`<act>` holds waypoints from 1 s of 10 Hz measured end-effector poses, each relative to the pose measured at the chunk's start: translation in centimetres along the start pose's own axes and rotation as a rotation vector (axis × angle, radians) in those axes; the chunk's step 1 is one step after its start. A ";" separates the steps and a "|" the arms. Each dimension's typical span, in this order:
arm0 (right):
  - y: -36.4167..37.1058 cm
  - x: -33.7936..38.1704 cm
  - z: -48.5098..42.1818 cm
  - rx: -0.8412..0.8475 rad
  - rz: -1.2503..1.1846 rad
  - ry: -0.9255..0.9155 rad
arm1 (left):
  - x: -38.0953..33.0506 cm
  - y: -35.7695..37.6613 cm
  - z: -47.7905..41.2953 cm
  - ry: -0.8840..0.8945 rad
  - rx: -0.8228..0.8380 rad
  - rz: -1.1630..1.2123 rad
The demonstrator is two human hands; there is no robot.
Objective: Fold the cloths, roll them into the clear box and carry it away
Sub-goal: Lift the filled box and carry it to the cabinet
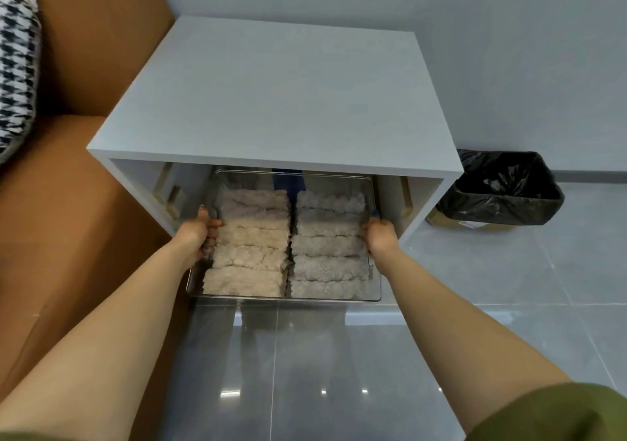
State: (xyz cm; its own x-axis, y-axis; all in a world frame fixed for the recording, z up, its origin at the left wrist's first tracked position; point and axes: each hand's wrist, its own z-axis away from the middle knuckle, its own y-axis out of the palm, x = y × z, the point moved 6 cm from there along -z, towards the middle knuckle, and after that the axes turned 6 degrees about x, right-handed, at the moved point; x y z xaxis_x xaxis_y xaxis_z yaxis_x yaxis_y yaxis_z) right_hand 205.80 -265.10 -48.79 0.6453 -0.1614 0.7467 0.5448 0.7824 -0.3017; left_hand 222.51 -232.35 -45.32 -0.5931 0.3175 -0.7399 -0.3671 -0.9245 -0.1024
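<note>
— Where do we have the clear box point(283, 298)?
— Half inside the open front of the white cabinet point(271, 101), its near end sticking out above the grey floor point(305, 372). Two rows of rolled cloths point(254, 237) fill it.
— And our hands?
— Our left hand point(198, 233) grips the left wall and our right hand point(381, 237) grips the right wall.

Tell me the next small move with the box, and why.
Probably slide the box straight into the cabinet, kept level. The left hand and right hand each grip a side wall; its far end lies under the top, the near part with the rolled cloths juts out, and a gap shows on either side.
</note>
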 end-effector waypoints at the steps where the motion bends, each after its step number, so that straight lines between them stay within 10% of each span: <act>1: 0.0 0.6 -0.6 -0.028 0.007 -0.003 | -0.3 0.3 -0.9 -0.031 -0.007 0.018; 5: -0.1 1.4 0.4 -0.068 0.123 -0.071 | -0.5 -0.7 -1.9 0.064 -0.175 -0.270; 8: 0.1 1.9 4.4 -0.025 0.366 -0.218 | 0.9 2.6 7.3 0.388 0.082 -1.164; 10: 1.3 4.1 9.3 -0.141 1.067 -0.550 | 3.0 4.8 9.1 0.538 0.030 -1.651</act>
State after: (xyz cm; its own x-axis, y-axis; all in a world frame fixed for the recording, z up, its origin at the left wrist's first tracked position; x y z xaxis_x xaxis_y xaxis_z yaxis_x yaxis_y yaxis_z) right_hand 204.15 -259.15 -40.58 0.5104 0.8301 0.2247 -0.0477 0.2881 -0.9564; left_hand 212.41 -233.93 -41.98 0.6723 0.7403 0.0019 -0.3062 0.2804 -0.9097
